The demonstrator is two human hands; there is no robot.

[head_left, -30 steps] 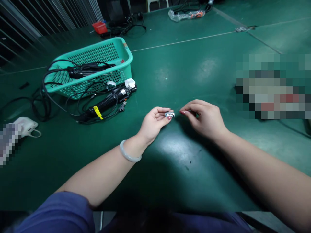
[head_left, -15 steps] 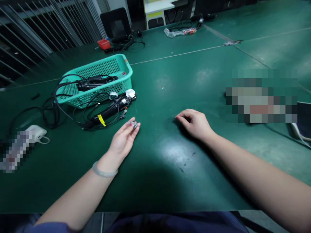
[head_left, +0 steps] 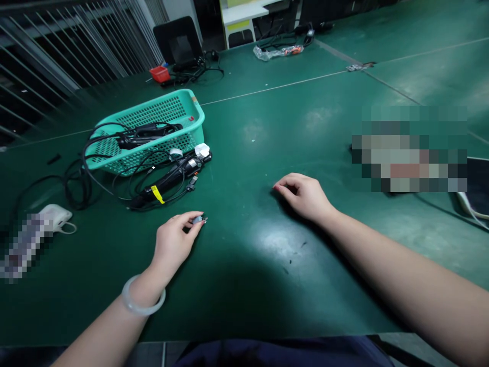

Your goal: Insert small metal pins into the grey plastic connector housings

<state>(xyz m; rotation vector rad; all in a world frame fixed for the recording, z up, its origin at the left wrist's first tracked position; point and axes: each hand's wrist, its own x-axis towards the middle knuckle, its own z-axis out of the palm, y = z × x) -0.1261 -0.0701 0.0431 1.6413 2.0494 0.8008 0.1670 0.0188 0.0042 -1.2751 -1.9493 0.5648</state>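
My left hand (head_left: 173, 242) is low over the green table (head_left: 237, 285), pinching a small grey-blue piece with a shiny metal-looking end (head_left: 197, 220) between thumb and fingertips. Its exact kind is too small to tell. A pale bangle (head_left: 143, 306) circles that wrist. On the right, my right hand (head_left: 303, 193) rests on the tabletop with curled fingers, thumb and index tip pressed together. Whatever may be in that pinch is hidden. Beyond the left hand lies a black handheld tool (head_left: 173, 178) with a yellow tag and a coiled cable.
A turquoise mesh basket (head_left: 196, 130) with black corded tools stands at the left. A white device (head_left: 57, 216), partly blurred out, lies at far left. On the right is a pixelated object (head_left: 405, 160). A red box (head_left: 159, 74) and cables lie at the far edge.
My left hand has turned from palm up to palm down and come back toward me, still pinching the small piece. My right hand has stayed put.
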